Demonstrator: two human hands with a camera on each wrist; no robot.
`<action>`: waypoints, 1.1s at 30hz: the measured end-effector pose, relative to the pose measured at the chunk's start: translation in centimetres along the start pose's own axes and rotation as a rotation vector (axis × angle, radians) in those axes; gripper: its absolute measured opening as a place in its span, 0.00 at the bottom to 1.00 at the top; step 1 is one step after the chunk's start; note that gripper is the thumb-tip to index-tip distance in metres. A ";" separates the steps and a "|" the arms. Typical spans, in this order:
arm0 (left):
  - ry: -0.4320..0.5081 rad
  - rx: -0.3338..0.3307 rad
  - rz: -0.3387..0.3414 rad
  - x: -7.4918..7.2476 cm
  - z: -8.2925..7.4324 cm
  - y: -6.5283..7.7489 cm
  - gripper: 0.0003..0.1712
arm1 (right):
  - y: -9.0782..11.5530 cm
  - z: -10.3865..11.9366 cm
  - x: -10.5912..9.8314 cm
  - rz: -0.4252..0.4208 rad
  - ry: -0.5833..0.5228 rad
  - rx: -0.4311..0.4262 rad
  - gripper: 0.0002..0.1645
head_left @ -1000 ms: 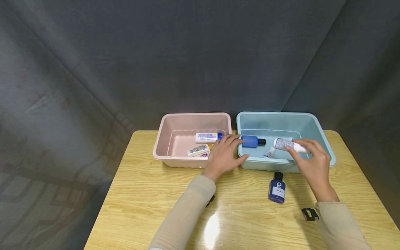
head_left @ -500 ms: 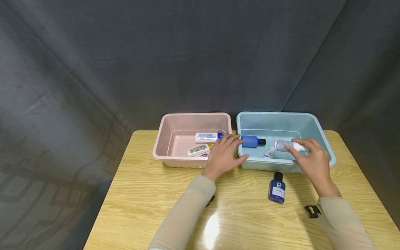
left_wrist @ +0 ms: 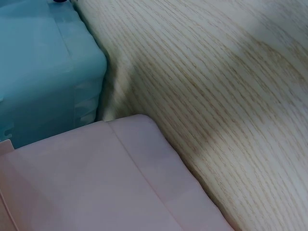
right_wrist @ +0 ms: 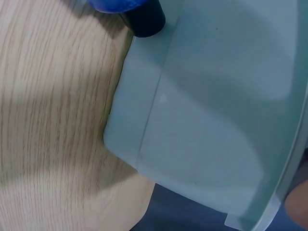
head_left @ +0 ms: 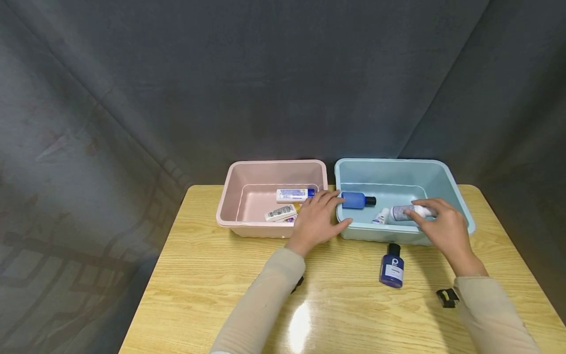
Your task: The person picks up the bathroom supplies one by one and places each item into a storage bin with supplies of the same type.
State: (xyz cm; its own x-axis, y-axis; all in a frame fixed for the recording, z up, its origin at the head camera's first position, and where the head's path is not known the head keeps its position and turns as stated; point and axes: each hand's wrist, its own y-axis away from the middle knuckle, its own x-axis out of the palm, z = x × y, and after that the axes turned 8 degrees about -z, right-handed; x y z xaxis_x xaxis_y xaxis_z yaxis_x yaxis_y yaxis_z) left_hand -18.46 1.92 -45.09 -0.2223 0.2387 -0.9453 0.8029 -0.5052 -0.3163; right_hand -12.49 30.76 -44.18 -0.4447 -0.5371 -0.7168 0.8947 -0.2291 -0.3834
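My right hand (head_left: 444, 231) reaches over the front rim of the blue bin (head_left: 380, 229) and grips a white bottle (head_left: 400, 213) with a patterned label, thumb on the near side and fingers on the far side. The bottle lies almost level, low inside the bin. To its left are a small white bottle (head_left: 381, 217) and a blue bottle (head_left: 353, 200) with a black cap. My left hand (head_left: 316, 221) is spread over the neighbouring rims of the pink bin (head_left: 252, 225) and the blue bin, fingers extended, holding nothing.
In the pink bin lie a white tube (head_left: 292, 195) with a blue cap, a white bottle (head_left: 281, 213) with a yellow cap, and a partly hidden purple-and-white item. A dark blue bottle (head_left: 392, 270) lies on the wooden table (head_left: 345, 305) before the blue bin. Dark curtain hangs behind.
My right hand has lowered the white bottle slightly into the blue bin, shifting a little right, while my right forearm swung rightward. My left hand stays in place.
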 end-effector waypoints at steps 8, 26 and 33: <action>-0.007 -0.003 0.006 0.1 0.1 0.0 0.39 | 0.1 -0.1 0.2 0.045 0.026 -0.006 0.19; -0.010 -0.004 0.008 -0.1 -0.1 0.1 0.38 | 0.7 0.1 -0.1 -0.029 0.007 -0.042 0.13; 0.002 -0.009 0.012 -0.1 -0.1 0.1 0.38 | 1.4 0.6 -0.5 -0.074 0.012 -0.046 0.13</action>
State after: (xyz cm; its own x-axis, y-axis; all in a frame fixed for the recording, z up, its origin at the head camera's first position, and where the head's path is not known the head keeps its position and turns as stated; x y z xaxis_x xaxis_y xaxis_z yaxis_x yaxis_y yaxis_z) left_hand -18.28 1.90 -45.03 -0.2120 0.2343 -0.9488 0.8101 -0.5008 -0.3047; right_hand -11.01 30.22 -43.95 -0.5105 -0.5101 -0.6922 0.8565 -0.2302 -0.4620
